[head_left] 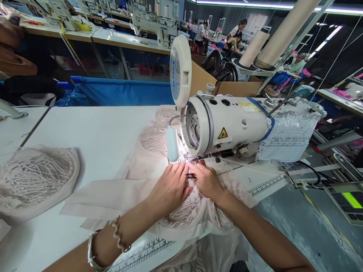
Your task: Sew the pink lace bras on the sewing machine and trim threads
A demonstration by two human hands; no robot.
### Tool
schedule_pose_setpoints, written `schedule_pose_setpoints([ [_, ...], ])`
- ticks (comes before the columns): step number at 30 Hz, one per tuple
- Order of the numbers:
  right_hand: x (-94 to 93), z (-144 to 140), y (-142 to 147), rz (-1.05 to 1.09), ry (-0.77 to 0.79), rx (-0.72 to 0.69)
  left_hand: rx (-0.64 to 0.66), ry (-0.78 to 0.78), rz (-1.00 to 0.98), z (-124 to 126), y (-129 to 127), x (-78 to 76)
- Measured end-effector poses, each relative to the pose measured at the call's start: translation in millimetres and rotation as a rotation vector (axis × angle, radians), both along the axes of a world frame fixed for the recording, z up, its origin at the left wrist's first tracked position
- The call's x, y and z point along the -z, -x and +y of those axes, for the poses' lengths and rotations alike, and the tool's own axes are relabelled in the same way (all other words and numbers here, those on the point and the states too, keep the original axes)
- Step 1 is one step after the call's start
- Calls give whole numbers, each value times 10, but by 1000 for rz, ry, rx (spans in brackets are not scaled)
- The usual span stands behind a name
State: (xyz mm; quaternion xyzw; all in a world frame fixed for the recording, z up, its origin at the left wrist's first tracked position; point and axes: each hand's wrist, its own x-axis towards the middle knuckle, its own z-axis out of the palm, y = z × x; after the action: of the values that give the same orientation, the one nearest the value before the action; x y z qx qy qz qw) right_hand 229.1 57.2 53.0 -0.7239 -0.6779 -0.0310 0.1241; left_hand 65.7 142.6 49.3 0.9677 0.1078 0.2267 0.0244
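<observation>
The left forearm (133,223) slanted up from the lower left, the right forearm (252,224) from the lower right, so that both converged. The left hand (170,186) lay palm down, its fingers (177,170) stretched forward side by side, the thumb set apart and pointing towards the right hand (208,182). That one was palm down too, knuckles bent (whether its fingertips pinched could not be made out). The two index fingertips came close together.
</observation>
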Motion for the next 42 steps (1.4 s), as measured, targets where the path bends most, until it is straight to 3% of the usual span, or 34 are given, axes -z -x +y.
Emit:
schedule_pose_setpoints([
  [13,-76,-29,-6,58,-20,36,-34,-75,35,23,8,22],
  [18,-96,-96,-67,168,-42,-19,89,-230,121,-73,3,5],
  [24,-104,-73,-95,203,-24,-54,89,-44,280,-71,24,67],
  [28,-128,-9,-86,161,-7,-27,141,47,193,98,47,82],
  [35,-150,135,-71,66,35,-30,280,195,61,411,106,-109],
  [39,-181,166,-73,35,43,-24,270,244,99,470,132,-229],
  [42,-245,43,-45,18,8,-2,228,176,122,403,137,-277],
])
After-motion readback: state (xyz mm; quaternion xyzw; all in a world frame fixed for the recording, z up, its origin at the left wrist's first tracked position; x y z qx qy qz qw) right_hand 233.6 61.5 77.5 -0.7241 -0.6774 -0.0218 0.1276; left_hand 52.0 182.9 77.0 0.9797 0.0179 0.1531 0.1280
